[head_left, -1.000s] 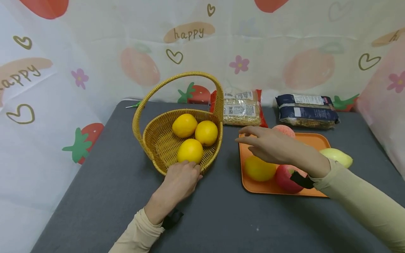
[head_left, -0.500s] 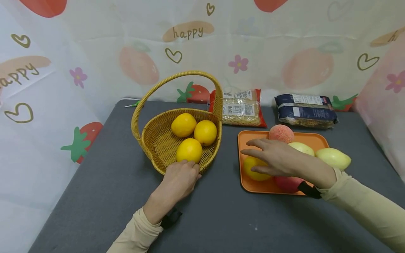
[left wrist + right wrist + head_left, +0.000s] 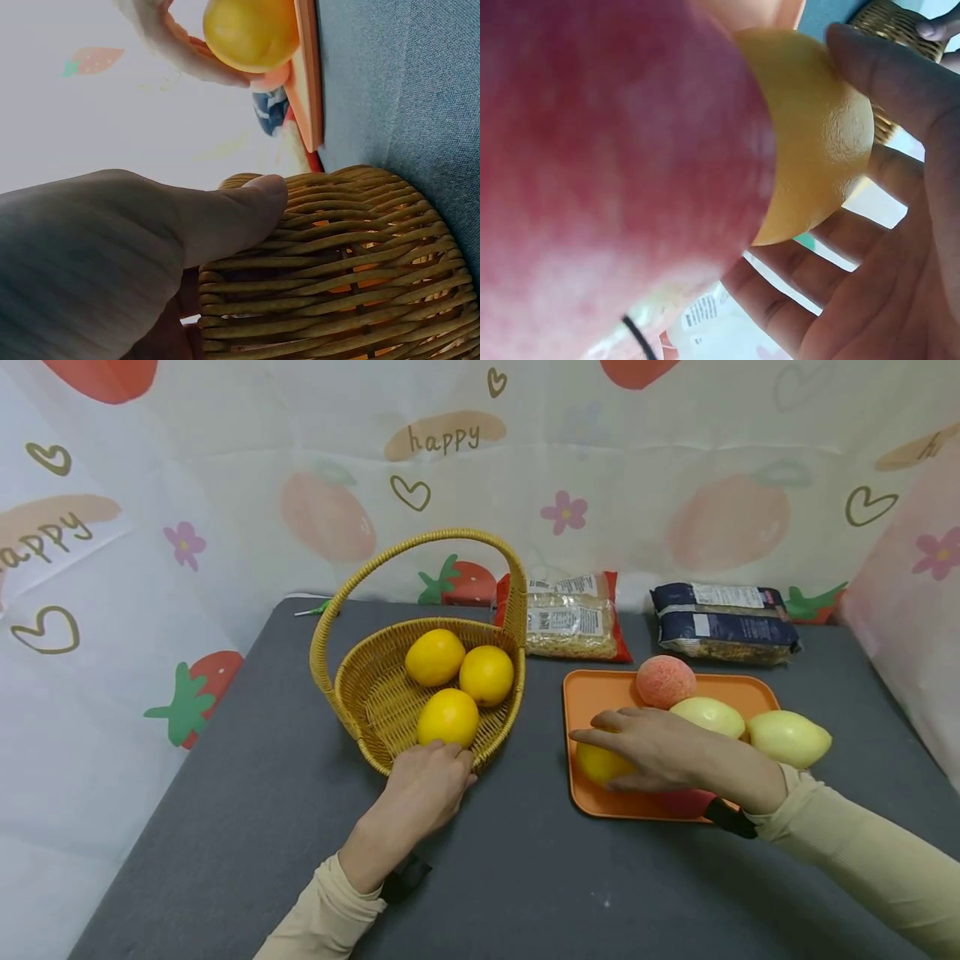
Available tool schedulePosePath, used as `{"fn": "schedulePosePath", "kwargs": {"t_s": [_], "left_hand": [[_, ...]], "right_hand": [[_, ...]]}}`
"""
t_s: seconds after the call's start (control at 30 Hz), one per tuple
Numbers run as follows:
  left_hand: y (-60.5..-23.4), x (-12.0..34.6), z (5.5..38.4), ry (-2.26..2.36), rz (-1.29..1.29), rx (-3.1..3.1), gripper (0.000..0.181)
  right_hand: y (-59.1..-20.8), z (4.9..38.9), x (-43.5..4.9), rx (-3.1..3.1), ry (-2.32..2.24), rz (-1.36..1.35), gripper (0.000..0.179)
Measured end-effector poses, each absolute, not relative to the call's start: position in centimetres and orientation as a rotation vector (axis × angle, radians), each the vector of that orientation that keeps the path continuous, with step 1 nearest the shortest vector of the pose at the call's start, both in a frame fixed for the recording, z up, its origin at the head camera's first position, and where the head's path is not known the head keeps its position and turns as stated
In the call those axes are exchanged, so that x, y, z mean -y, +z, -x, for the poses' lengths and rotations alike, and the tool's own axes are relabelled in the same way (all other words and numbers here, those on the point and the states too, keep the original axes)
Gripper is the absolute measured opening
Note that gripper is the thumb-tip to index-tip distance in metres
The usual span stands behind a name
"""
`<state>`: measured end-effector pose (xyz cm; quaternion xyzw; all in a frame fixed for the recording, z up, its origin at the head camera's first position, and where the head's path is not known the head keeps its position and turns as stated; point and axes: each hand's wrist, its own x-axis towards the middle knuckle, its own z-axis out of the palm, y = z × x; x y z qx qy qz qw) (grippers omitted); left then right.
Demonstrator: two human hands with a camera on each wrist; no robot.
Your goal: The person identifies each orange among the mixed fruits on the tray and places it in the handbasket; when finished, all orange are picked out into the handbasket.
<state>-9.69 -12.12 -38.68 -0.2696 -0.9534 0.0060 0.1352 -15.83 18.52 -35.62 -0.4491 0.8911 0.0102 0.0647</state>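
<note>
My left hand [image 3: 423,787] grips the near rim of a woven basket [image 3: 382,697], its thumb [image 3: 240,214] on the outer wall in the left wrist view. Several yellow-orange oranges [image 3: 448,718] lie inside. My right hand [image 3: 660,747] is over an orange tray [image 3: 581,693] and holds an orange [image 3: 600,766] there, thumb on one side and fingers round the other. In the right wrist view, a red round fruit [image 3: 615,150] fills the foreground and hides part of that orange [image 3: 817,135].
A pink peach-like fruit [image 3: 665,682] and pale yellow lemon-shaped fruits [image 3: 791,739] lie at the tray's back and right. Behind stand a red-edged clear packet [image 3: 570,622] and a dark blue packet [image 3: 727,625]. A printed cloth hangs behind the grey table [image 3: 517,877].
My right hand has moved from above the tray down and round the orange. My left hand stays on the basket rim.
</note>
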Motion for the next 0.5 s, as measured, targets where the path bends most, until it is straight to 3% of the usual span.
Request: {"fn": "schedulePosePath", "kwargs": {"t_s": [0.5], "left_hand": [[-38.52, 11.98, 9.64, 0.01, 0.779, 2.767, 0.022]], "right_hand": [[-35.8, 15.94, -18.57, -2.685, 0.03, 1.398, 0.06]]}}
